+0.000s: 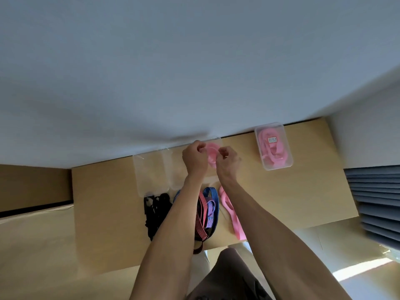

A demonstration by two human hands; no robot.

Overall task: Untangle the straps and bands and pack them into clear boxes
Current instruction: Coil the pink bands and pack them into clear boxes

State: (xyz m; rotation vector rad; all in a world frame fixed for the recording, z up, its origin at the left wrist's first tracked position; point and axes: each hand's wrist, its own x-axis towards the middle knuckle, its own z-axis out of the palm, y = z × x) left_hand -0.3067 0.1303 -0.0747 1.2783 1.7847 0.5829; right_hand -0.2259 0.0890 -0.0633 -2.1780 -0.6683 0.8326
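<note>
Both hands are at the far side of the wooden table (104, 204), over a clear box (177, 169). My left hand (194, 159) and my right hand (227, 161) each pinch a pink band (211, 153) held between them above the box. Nearer to me lie a black strap tangle (154, 210), red and blue striped bands (206, 213) and a loose pink band (230, 210). At the back right stands a closed clear box (273, 146) with pink bands inside.
An empty clear box (149, 174) sits left of the one under my hands. A white wall runs along the table's far edge. Grey slats (376, 198) are at the right. Pale floor lies left of the table.
</note>
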